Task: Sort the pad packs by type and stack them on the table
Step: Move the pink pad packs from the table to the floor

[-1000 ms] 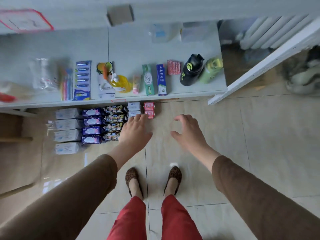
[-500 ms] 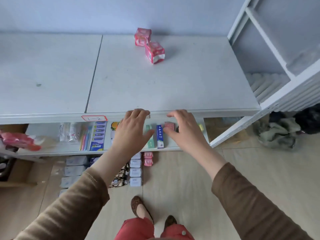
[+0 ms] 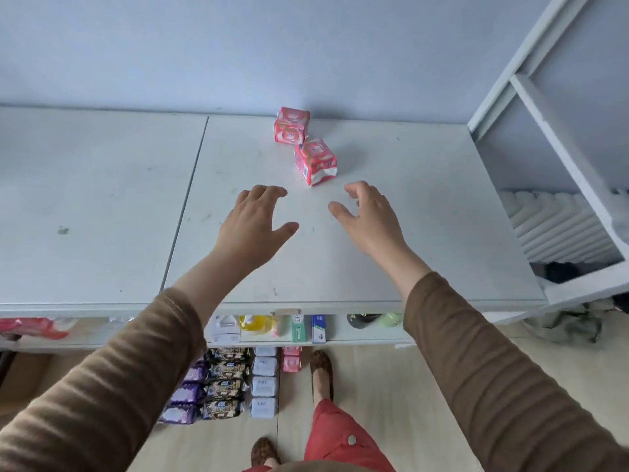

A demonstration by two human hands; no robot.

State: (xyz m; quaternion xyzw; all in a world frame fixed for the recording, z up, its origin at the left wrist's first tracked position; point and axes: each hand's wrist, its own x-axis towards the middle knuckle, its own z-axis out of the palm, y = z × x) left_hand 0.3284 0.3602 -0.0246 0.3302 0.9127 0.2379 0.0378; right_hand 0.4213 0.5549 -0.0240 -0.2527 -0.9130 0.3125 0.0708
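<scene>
White laminate covers the bench (image 3: pixel 425 212) that fills the middle of the frame, and on it, up near the pale blue wall, we see two pink pad packs. The farther pink pack (image 3: pixel 291 126) sits close to the wall; the nearer pink pack (image 3: pixel 316 161) lies tilted just in front of it, touching or almost touching it. Our left hand (image 3: pixel 253 226) hovers over the bench below and left of the nearer pack, fingers spread and loosely bent, holding nothing. Our right hand (image 3: pixel 369 218) hangs to the right of it, thumb out and fingers curled a little, also empty. Nothing lies between either hand and the packs.

Under the bench edge a lower shelf (image 3: pixel 360 337) shows a yellow bottle (image 3: pixel 256 323), a green toothpaste box (image 3: pixel 297 330) and a blue box (image 3: pixel 318 330). On the floor at lower centre stand rows of more packs: purple packs (image 3: pixel 185 393), dark packs (image 3: pixel 224 383), pale blue packs (image 3: pixel 263 386) and two small pink packs (image 3: pixel 291 359). At the right edge a white shelving frame (image 3: pixel 544 107) leans over a white radiator (image 3: pixel 558 226).
</scene>
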